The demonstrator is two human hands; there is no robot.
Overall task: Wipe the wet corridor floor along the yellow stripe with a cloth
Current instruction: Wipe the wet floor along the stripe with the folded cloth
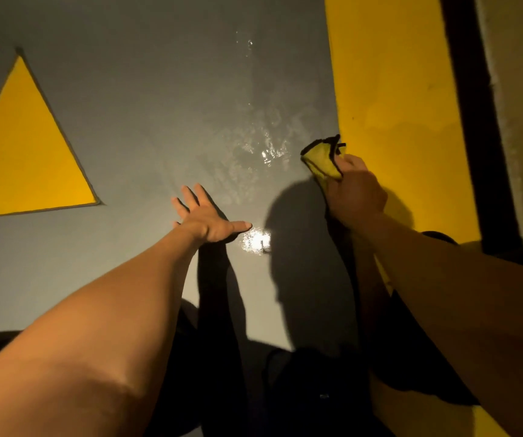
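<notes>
Yellow cloth (322, 160) is bunched in the right hand (355, 193), right of centre; left hand (205, 217) is splayed flat on wet floor (254, 146), where a slip could be caused.

Dim, warm light; glare on wet floor (255, 239); hard shadows, curved edges.

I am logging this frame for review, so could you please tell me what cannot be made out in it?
Head view only:
- Right hand: seen from behind, so its grip on the cloth is hidden; most of the cloth is behind the hand.
- Whether the cloth touches the floor: cannot tell.
- Yellow stripe: cut off by the top edge, covered lower down by the right arm.
- Floor beneath the left hand: lost in shadow.
- Yellow triangle: cut by the left edge.
</notes>
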